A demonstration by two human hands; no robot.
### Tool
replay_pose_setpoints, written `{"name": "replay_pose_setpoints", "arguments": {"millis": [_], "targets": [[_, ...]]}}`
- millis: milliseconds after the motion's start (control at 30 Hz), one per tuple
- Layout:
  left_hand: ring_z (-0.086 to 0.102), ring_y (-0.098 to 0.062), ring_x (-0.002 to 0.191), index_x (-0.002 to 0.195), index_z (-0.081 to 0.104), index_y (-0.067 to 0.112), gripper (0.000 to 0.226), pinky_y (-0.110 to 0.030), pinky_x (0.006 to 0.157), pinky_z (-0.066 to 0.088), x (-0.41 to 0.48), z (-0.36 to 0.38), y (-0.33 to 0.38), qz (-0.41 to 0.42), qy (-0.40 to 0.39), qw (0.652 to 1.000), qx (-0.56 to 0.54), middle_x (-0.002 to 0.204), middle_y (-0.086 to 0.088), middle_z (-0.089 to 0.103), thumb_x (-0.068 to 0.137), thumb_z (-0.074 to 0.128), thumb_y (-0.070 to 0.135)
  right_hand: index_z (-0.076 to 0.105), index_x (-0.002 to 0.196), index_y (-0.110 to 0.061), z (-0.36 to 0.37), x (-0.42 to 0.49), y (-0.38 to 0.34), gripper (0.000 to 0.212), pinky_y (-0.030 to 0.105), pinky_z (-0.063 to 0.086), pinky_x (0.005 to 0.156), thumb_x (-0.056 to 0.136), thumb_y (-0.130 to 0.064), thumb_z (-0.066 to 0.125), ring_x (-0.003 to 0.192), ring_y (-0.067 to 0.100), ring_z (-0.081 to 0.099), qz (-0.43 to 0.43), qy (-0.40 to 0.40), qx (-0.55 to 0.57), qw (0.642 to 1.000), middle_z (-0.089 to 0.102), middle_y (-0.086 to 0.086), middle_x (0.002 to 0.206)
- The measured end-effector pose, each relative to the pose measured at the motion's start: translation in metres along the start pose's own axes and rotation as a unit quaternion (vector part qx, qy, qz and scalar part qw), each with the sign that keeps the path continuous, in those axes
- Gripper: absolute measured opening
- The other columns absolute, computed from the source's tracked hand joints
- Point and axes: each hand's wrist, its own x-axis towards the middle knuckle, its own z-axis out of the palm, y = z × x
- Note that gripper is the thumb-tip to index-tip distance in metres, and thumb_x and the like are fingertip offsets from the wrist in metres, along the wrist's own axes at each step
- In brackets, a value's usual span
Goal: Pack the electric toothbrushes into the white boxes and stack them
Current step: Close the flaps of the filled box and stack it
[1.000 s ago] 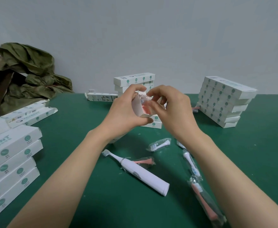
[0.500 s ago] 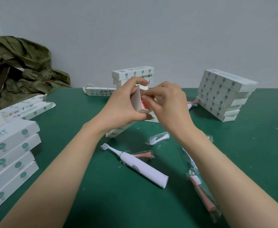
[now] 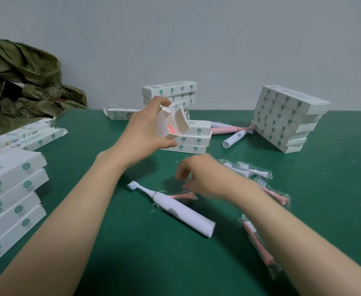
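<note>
My left hand point(image 3: 145, 133) grips a white box point(image 3: 168, 123) raised above the table, its end flaps open toward me and something pink showing inside. My right hand point(image 3: 203, 178) is blurred, low over the table just above a bagged pink brush head point(image 3: 181, 196); its fingers are curled and I cannot see whether they hold anything. A white electric toothbrush point(image 3: 175, 210) lies on the green table point(image 3: 132, 263) in front of me. Bagged white brush heads point(image 3: 248, 169) and pink ones point(image 3: 258, 242) lie to the right.
Stacks of white boxes stand at the left edge point(image 3: 8, 199), at the back middle point(image 3: 171, 92) and at the back right point(image 3: 286, 118). Pink and white toothbrush handles point(image 3: 230, 133) lie between the back stacks. Crumpled green paper point(image 3: 25, 82) sits at the back left.
My right hand has left the box's open end and dropped to the table near the bagged brush heads. My left hand still holds the box, its flaps now open.
</note>
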Motion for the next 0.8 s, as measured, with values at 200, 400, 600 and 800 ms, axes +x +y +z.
{"name": "replay_pose_setpoints", "arguments": {"millis": [200,400,600,800], "targets": [[0.042,-0.006,0.106,0.126,0.041,0.029,0.082,-0.018,0.081,0.028,0.0,0.0,-0.003,-0.007,-0.008,1.0,0.002,0.119,0.012,0.05,0.059,0.088,0.024,0.07,0.094,-0.017,0.005,0.004,0.007,0.016,0.02,0.046,0.065,0.086,-0.013,0.057,0.072,0.01,0.055,-0.005,-0.058,0.025,0.998,0.065,-0.003,0.084],[0.05,-0.017,0.101,0.124,0.042,0.025,0.078,-0.023,0.073,0.03,-0.001,0.001,-0.001,-0.02,-0.013,1.0,0.014,0.115,0.004,0.056,0.06,0.087,0.022,0.07,0.096,-0.018,-0.046,-0.014,0.023,0.014,0.013,0.038,0.06,0.092,-0.013,0.057,0.059,0.0,0.045,-0.023,-0.025,0.179,0.983,0.06,-0.007,0.072],[0.054,-0.022,0.096,0.124,0.041,0.023,0.074,-0.035,0.082,0.046,-0.004,0.006,0.006,-0.026,-0.038,0.999,0.012,0.109,0.0,0.059,0.065,0.086,0.019,0.069,0.092,-0.029,-0.069,-0.03,0.009,0.022,0.035,0.038,0.07,0.098,-0.02,0.05,0.07,0.023,0.043,-0.065,0.035,0.232,0.97,0.055,0.017,0.081],[0.051,0.002,0.065,0.072,0.044,0.035,0.042,0.0,0.055,0.036,-0.003,0.015,0.012,-0.057,-0.019,0.997,-0.041,0.069,0.02,0.049,0.072,0.074,0.006,0.065,0.096,-0.005,-0.045,-0.012,-0.039,0.021,0.031,0.045,0.082,0.098,-0.014,0.046,0.082,0.017,0.058,-0.056,0.204,0.392,0.895,0.063,0.004,0.083]]}}
